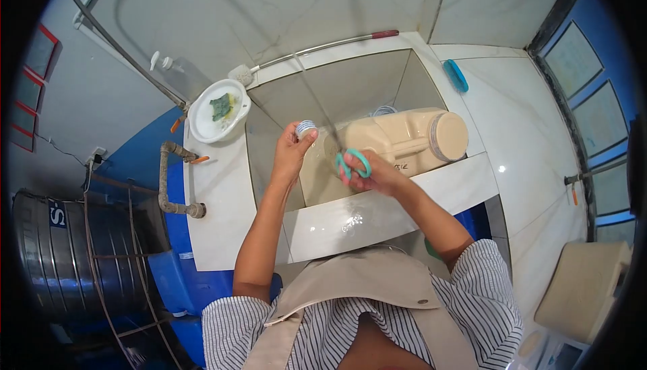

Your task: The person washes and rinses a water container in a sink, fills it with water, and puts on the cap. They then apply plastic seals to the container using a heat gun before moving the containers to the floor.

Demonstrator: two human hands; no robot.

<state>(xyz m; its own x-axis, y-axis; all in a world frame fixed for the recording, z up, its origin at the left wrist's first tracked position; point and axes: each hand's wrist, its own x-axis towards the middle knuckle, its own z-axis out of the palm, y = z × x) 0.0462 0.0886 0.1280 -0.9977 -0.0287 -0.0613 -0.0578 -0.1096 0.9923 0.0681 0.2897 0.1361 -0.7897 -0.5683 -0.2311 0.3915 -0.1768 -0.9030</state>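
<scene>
My left hand (291, 153) is raised over the left part of the sink (280, 100), its fingers closed around a small round cap-like piece (306, 127) with white and blue stripes. My right hand (375, 173) grips scissors by their turquoise handles (354, 163); the blades point up and away and look blurred. Behind and beside that hand, a large beige plastic jug (397, 134) lies on its side in the sink, its wide round lid toward the right. Dark writing on the jug is partly hidden by my right hand.
A white basin (195, 117) holding a green and yellow sponge (221, 107) stands on the left ledge near a pump bottle (178, 73). A long-handled brush (317, 48) lies along the back rim. A blue brush (455, 75) rests at right. A pipe (164, 181) juts out left.
</scene>
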